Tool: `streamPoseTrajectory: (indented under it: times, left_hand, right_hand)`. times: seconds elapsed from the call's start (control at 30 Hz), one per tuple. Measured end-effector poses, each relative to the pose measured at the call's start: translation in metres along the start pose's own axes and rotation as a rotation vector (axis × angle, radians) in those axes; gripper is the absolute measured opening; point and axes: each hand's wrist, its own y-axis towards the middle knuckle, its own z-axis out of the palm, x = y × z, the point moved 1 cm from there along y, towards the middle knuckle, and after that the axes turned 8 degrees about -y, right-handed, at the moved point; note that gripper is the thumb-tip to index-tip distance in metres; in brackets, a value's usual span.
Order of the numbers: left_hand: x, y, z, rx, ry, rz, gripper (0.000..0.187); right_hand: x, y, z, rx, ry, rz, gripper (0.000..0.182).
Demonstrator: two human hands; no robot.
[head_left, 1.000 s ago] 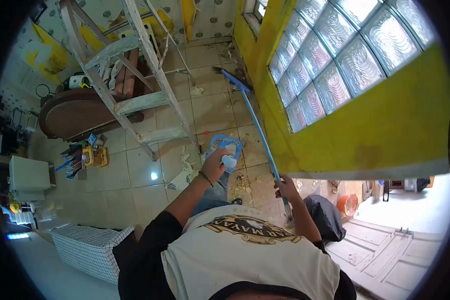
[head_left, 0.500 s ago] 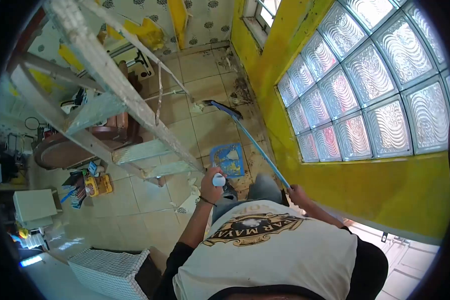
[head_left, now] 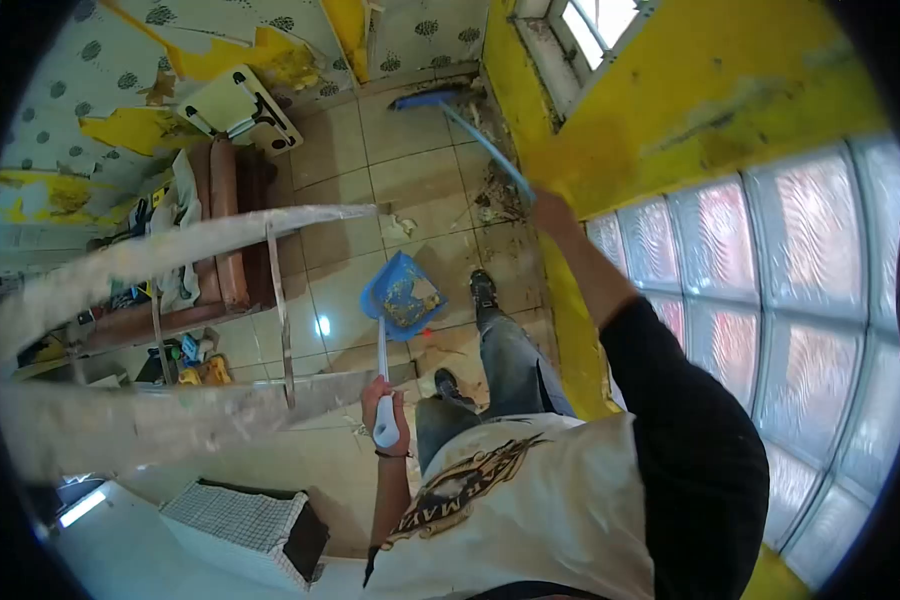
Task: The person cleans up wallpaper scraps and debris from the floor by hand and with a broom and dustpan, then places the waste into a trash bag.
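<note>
My left hand [head_left: 383,408] is closed around the pale handle of a blue long-handled dustpan [head_left: 398,267]. The pan is on or just above the tiled floor, with plaster-like flakes and crumbs [head_left: 422,290] in it. Out ahead, my right hand [head_left: 552,216] grips the light-blue stick of a broom [head_left: 486,146]. The broom's dark-blue head [head_left: 426,99] is down by the far corner, near the patterned wall. Dirt and scraps [head_left: 495,195] lie along the base of the yellow wall, to the right of the pan.
A paint-spattered ladder [head_left: 220,412] leans across the left side, close to my left hand. Behind it are a brown sofa [head_left: 232,270] and a folded cream table [head_left: 240,110]. Glass blocks [head_left: 800,220] fill the right wall. A checked-cloth-covered box [head_left: 235,525] sits lower left.
My right hand and the broom have reached forward, bringing the broom head to the far corner. The dustpan now sits turned, farther left in view. My body and view have shifted forward past the ladder.
</note>
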Motion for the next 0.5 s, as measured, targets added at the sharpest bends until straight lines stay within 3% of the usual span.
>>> streamPoseTrajectory:
  times: [0.1,0.13,0.17,0.23,0.3,0.33,0.37,0.4,0.43,0.5]
  left_hand:
    - [-0.006,0.036,0.020,-0.023,0.056,-0.106,0.023]
    - [-0.004,0.043,0.026,-0.040,0.061,-0.030,0.022]
    - [-0.004,0.050,0.033,-0.056,0.066,0.043,0.020]
    - [-0.005,0.061,0.036,-0.029,0.059,-0.044,0.018]
    - [-0.002,0.071,0.042,-0.046,0.045,-0.129,0.018]
    - [0.000,0.077,0.042,-0.029,0.021,-0.069,0.018]
    - [0.001,0.082,0.044,-0.019,0.011,-0.068,0.018]
    - [0.001,0.086,0.044,-0.010,0.021,-0.118,0.018]
    - [0.002,0.092,0.048,-0.011,0.027,-0.163,0.018]
    - [0.005,0.099,0.050,0.003,0.033,-0.181,0.019]
  right_hand:
    - [0.021,0.124,-0.025,0.061,-0.043,0.153,0.025]
    - [0.018,0.152,-0.021,0.130,-0.113,0.156,0.022]
    - [0.011,0.166,-0.012,0.152,-0.112,0.152,0.022]
    - [-0.031,0.176,0.031,0.202,-0.016,0.184,0.022]
    - [-0.065,0.123,0.060,0.261,0.006,0.151,0.024]
    - [-0.085,0.079,0.067,0.183,0.009,0.077,0.030]
    - [-0.095,0.034,0.060,0.328,0.039,0.141,0.034]
    - [-0.097,-0.008,0.048,0.182,0.055,0.099,0.033]
    - [-0.073,-0.038,-0.002,0.314,0.188,0.290,0.032]
    - [-0.072,-0.081,-0.027,0.140,0.228,0.225,0.033]
